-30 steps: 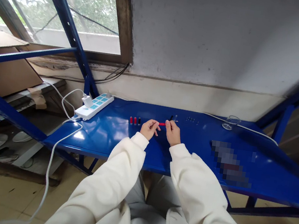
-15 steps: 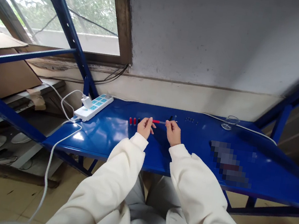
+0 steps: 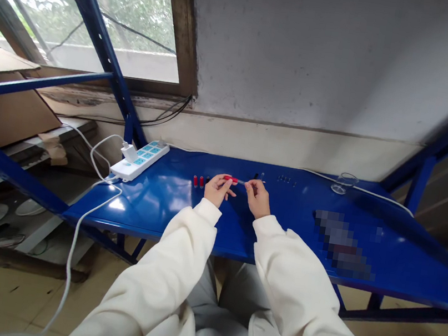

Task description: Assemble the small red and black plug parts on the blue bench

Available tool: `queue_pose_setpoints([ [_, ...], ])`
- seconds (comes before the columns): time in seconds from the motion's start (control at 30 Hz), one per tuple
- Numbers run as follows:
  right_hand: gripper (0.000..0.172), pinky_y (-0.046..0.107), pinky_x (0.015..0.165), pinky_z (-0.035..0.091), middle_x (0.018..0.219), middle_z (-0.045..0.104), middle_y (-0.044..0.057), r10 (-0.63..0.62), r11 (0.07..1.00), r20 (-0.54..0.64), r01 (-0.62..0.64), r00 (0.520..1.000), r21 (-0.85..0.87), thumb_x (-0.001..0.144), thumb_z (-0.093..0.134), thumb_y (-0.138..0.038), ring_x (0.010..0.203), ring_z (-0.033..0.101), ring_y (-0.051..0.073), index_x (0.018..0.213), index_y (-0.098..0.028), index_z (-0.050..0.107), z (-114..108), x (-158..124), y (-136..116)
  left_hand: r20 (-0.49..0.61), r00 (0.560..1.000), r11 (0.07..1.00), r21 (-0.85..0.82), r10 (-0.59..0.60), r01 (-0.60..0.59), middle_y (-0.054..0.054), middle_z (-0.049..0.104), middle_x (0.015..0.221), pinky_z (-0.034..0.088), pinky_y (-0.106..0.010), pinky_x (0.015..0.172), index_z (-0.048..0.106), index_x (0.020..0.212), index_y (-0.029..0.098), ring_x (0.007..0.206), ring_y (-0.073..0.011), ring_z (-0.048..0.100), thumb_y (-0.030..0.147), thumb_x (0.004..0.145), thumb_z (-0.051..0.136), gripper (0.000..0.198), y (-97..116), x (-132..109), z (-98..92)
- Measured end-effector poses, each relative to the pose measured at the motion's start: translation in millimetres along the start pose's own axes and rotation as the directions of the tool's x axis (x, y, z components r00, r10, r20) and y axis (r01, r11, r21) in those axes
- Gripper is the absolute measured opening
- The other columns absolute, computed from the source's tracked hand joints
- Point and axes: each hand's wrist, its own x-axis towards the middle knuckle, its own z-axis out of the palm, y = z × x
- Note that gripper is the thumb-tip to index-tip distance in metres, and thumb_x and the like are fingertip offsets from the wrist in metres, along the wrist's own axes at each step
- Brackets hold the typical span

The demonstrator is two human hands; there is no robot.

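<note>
Over the blue metal shelf (image 3: 169,199) my left hand (image 3: 216,189) pinches the red handle of a small screwdriver (image 3: 230,179). Its thin shaft runs right to my right hand (image 3: 257,197), whose fingertips are closed around the tip end. Just left of my left hand stand small red and black cylindrical pieces (image 3: 200,181) in a row. Behind my right hand lie a dark small piece (image 3: 256,176) and several tiny dark parts (image 3: 286,179).
A white power strip (image 3: 140,160) with a plugged-in charger and white cable lies at the shelf's back left. A clear glass dish (image 3: 342,183) sits back right, beside a white wire. A blurred patch (image 3: 343,243) covers part of the right side. Blue frame posts flank the shelf.
The red screwdriver has shifted left: its handle went from near my right hand into my left hand's pinch, and my right fingers now hold the shaft's end.
</note>
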Motion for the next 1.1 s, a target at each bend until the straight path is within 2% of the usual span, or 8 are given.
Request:
queue_pose_setpoints([
  [0.17, 0.029, 0.024, 0.059, 0.04, 0.074, 0.056, 0.002, -0.088, 0.989, 0.075, 0.096, 0.993, -0.108, 0.084, 0.038, -0.042, 0.056, 0.047, 0.011, 0.09, -0.019, 0.053, -1, 0, 3, -0.042, 0.999, 1.0, 0.017, 0.01, -0.01, -0.007, 0.064, 0.076, 0.028, -0.017, 0.031, 0.051, 0.087, 0.013, 0.041, -0.0115, 0.058, 0.045, 0.065, 0.064, 0.041, -2, 1, -1.0],
  [0.37, 0.03, 0.024, 0.065, 0.042, 0.09, 0.059, 0.006, -0.246, 0.932, 0.172, 0.281, 0.954, -0.227, 0.087, 0.036, -0.037, 0.074, 0.054, 0.014, 0.098, -0.019, 0.058, -4, 0, 1, -0.071, 0.996, 0.996, 0.077, 0.046, -0.04, -0.003, 0.062, 0.072, 0.027, -0.015, 0.03, 0.048, 0.085, 0.014, 0.038, -0.0082, 0.054, 0.047, 0.067, 0.062, 0.04, -7, 4, -3.0],
  [0.53, 0.029, 0.023, 0.058, 0.041, 0.093, 0.055, 0.007, -0.248, 0.906, 0.129, 0.277, 0.96, -0.321, 0.085, 0.04, -0.038, 0.072, 0.054, 0.013, 0.093, -0.021, 0.062, -4, 1, 4, -0.173, 0.979, 0.99, 0.105, 0.108, -0.091, 0.0, 0.06, 0.069, 0.034, -0.016, 0.033, 0.045, 0.084, 0.015, 0.035, -0.005, 0.05, 0.046, 0.07, 0.059, 0.037, -7, 4, -3.2],
  [0.67, 0.025, 0.024, 0.061, 0.042, 0.084, 0.055, 0.006, -0.163, 0.927, 0.055, 0.172, 0.985, -0.332, 0.082, 0.045, -0.035, 0.071, 0.053, 0.014, 0.089, -0.018, 0.062, -7, 6, 12, -0.204, 0.972, 0.983, 0.163, 0.113, -0.08, 0.002, 0.059, 0.067, 0.039, -0.016, 0.037, 0.046, 0.083, 0.015, 0.036, -0.0034, 0.048, 0.045, 0.072, 0.057, 0.034, -5, 2, -0.9],
  [0.77, 0.021, 0.026, 0.064, 0.042, 0.075, 0.056, 0.004, -0.042, 0.938, 0.001, 0.04, 0.999, -0.344, 0.078, 0.05, -0.032, 0.067, 0.052, 0.014, 0.084, -0.016, 0.062, -13, 10, 17, -0.167, 0.98, 0.972, 0.223, 0.11, -0.071, 0.001, 0.059, 0.067, 0.041, -0.017, 0.04, 0.049, 0.083, 0.014, 0.038, -0.0034, 0.049, 0.043, 0.071, 0.058, 0.032, -8, 2, 1.9],
  [0.83, 0.018, 0.026, 0.064, 0.042, 0.071, 0.057, 0.003, 0.067, 0.934, 0.021, -0.055, 0.998, -0.352, 0.076, 0.053, -0.031, 0.065, 0.052, 0.014, 0.08, -0.016, 0.062, -18, 13, 18, -0.144, 0.986, 0.961, 0.275, 0.084, -0.041, 0.0, 0.059, 0.069, 0.043, -0.018, 0.042, 0.052, 0.082, 0.014, 0.04, -0.004, 0.05, 0.041, 0.07, 0.06, 0.031, -10, 3, 3.1],
  [1.0, 0.014, 0.023, 0.064, 0.041, 0.075, 0.063, 0.004, 0.305, 0.893, 0.122, -0.239, 0.945, -0.381, 0.072, 0.057, -0.029, 0.07, 0.057, 0.014, 0.074, -0.016, 0.063, -34, 20, 13, -0.077, 0.996, 0.883, 0.463, -0.039, 0.07, -0.003, 0.062, 0.07, 0.046, -0.021, 0.045, 0.06, 0.081, 0.012, 0.044, -0.0068, 0.053, 0.037, 0.067, 0.062, 0.029, -15, 8, 2.7],
  [1.1, 0.013, 0.022, 0.064, 0.042, 0.077, 0.065, 0.005, 0.393, 0.856, 0.182, -0.287, 0.901, -0.43, 0.07, 0.058, -0.027, 0.073, 0.059, 0.014, 0.075, -0.016, 0.064, -42, 27, 17, -0.01, 0.998, 0.795, 0.604, -0.054, 0.05, -0.004, 0.064, 0.071, 0.049, -0.023, 0.056, 0.064, 0.078, 0.013, 0.056, -0.0102, 0.058, 0.033, 0.066, 0.064, 0.023, -15, 15, 3.0],
])
